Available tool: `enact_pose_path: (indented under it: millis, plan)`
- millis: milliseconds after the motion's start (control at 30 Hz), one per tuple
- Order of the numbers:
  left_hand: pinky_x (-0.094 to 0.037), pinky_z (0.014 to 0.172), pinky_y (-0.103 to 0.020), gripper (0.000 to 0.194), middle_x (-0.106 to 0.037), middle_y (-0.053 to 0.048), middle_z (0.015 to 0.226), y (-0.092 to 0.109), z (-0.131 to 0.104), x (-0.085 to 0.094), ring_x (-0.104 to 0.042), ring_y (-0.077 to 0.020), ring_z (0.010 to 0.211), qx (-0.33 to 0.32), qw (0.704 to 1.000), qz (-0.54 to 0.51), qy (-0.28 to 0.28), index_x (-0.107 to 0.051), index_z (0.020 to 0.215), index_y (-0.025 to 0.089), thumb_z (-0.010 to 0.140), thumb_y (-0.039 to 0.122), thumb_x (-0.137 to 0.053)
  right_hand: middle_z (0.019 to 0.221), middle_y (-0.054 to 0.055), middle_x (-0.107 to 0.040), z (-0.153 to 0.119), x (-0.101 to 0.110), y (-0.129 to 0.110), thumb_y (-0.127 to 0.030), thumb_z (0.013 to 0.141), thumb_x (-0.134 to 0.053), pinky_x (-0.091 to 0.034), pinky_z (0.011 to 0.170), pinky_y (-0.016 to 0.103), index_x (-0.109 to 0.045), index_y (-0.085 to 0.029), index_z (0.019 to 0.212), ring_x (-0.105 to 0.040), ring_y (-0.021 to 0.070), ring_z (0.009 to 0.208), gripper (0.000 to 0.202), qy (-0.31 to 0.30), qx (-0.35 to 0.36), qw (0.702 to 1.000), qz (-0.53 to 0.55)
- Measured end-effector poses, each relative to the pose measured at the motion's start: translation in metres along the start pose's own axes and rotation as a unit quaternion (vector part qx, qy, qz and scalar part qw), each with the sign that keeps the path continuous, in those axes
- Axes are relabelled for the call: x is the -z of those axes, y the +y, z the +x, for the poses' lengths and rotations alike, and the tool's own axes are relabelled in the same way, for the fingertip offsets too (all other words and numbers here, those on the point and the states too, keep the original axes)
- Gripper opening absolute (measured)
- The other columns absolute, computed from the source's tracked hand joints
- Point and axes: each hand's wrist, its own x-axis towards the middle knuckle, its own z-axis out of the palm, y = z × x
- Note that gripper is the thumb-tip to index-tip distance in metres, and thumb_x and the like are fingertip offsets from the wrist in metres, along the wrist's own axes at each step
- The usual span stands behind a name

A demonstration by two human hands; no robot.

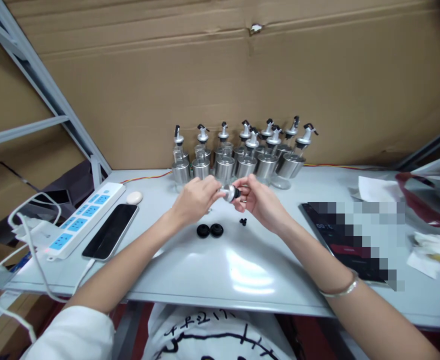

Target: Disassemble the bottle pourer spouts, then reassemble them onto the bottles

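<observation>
Above the middle of the table, my left hand (199, 197) grips the spout end of a silver and black bottle pourer (229, 193). The pourer lies about level, its black ribbed stopper toward my right hand (255, 200), whose fingers close around that end. Below my hands lie two round black rubber pieces (210, 230) side by side and a few tiny black parts (243, 221). Behind my hands stand several glass bottles with steel sleeves (225, 167). Many carry silver pourers with black flip caps; a few at the front left have bare glass necks.
To the left are a white power strip (81, 217), a phone (111, 232) on a cable and a round white case (134, 198). A dark tablet (340, 240), partly pixelated, lies right, with crumpled tissue (432, 250) beyond. A cardboard wall (220, 75) stands behind.
</observation>
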Motion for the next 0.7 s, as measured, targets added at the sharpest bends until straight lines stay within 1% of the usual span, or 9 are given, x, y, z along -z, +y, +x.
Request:
enact_pose_path:
  millis: [33,100,167,233,333,467,533,600,700]
  plan:
    - [-0.031,0.062,-0.027,0.04,-0.057,-0.003,0.073,0.002,-0.005,-0.001,-0.046,-0.0121,0.061,-0.044,0.997,0.059,0.01,-0.05,0.081,0.016,0.098,0.042,-0.025,0.061,-0.003,-0.055,-0.001,-0.002,-0.001,-0.058,0.075,-0.06,-0.035,0.048,0.023,-0.052,-0.018,0.078,-0.046,0.0076,0.047,0.04,-0.012,-0.03,0.999,0.016]
    - [-0.028,0.064,-0.029,0.037,-0.061,-0.003,0.075,0.005,-0.012,-0.003,-0.048,-0.0122,0.062,-0.093,0.984,0.143,0.046,-0.051,0.081,0.016,0.099,0.038,-0.026,0.06,-0.004,-0.054,-0.004,-0.005,-0.004,-0.047,0.071,-0.07,-0.033,0.049,0.021,-0.052,-0.017,0.073,-0.045,0.0053,0.047,0.035,-0.032,-0.073,0.996,0.042]
    - [-0.025,0.065,-0.03,0.035,-0.063,-0.002,0.076,0.005,-0.017,-0.003,-0.05,-0.0124,0.063,-0.105,0.974,0.186,0.08,-0.052,0.082,0.017,0.099,0.037,-0.028,0.06,-0.005,-0.054,-0.006,-0.007,-0.004,-0.041,0.069,-0.073,-0.033,0.05,0.021,-0.053,-0.017,0.072,-0.045,0.0049,0.049,0.031,-0.052,-0.107,0.99,0.076]
    - [-0.023,0.066,-0.031,0.037,-0.064,-0.002,0.076,0.003,-0.018,-0.002,-0.05,-0.0128,0.064,-0.097,0.972,0.197,0.081,-0.052,0.083,0.017,0.099,0.038,-0.027,0.057,-0.005,-0.051,-0.007,-0.008,-0.003,-0.038,0.069,-0.074,-0.034,0.052,0.021,-0.054,-0.016,0.07,-0.046,0.0057,0.053,0.029,-0.054,-0.112,0.987,0.101]
    - [-0.021,0.068,-0.032,0.045,-0.062,0.0,0.071,-0.001,-0.017,0.003,-0.048,-0.0131,0.064,-0.055,0.986,0.155,0.022,-0.053,0.08,0.016,0.099,0.042,-0.022,0.054,-0.004,-0.051,-0.006,-0.009,-0.001,-0.037,0.067,-0.076,-0.034,0.053,0.021,-0.055,-0.015,0.063,-0.048,0.0067,0.055,0.03,-0.026,-0.082,0.993,0.085]
    - [-0.02,0.072,-0.033,0.051,-0.056,0.003,0.063,-0.006,-0.016,0.009,-0.046,-0.0125,0.064,0.045,0.998,0.013,-0.048,-0.054,0.073,0.016,0.097,0.048,-0.023,0.054,-0.001,-0.057,-0.006,-0.012,0.001,-0.043,0.065,-0.075,-0.035,0.053,0.024,-0.057,-0.015,0.062,-0.047,0.0074,0.052,0.033,-0.005,-0.07,0.997,0.023]
    - [-0.021,0.074,-0.033,0.053,-0.052,0.003,0.061,-0.008,-0.016,0.01,-0.045,-0.013,0.065,0.098,0.992,-0.041,-0.07,-0.053,0.069,0.016,0.097,0.05,-0.023,0.053,-0.002,-0.056,-0.007,-0.015,0.001,-0.045,0.064,-0.075,-0.036,0.053,0.024,-0.057,-0.016,0.064,-0.047,0.0085,0.051,0.034,0.006,-0.045,0.999,-0.007]
    - [-0.022,0.075,-0.033,0.052,-0.049,0.002,0.061,-0.01,-0.015,0.01,-0.044,-0.0134,0.066,0.146,0.982,-0.083,-0.09,-0.051,0.066,0.016,0.096,0.049,-0.024,0.054,-0.002,-0.058,-0.008,-0.018,0.001,-0.046,0.064,-0.073,-0.037,0.053,0.025,-0.058,-0.017,0.067,-0.048,0.0093,0.051,0.034,0.014,-0.001,0.998,-0.057]
    - [-0.024,0.075,-0.033,0.047,-0.042,0.003,0.061,-0.012,-0.014,0.01,-0.041,-0.0128,0.064,0.199,0.963,-0.147,-0.108,-0.044,0.062,0.016,0.093,0.046,-0.028,0.058,-0.001,-0.059,-0.011,-0.02,0.002,-0.045,0.07,-0.068,-0.037,0.05,0.024,-0.056,-0.017,0.07,-0.048,0.0092,0.05,0.031,0.026,0.076,0.985,-0.154]
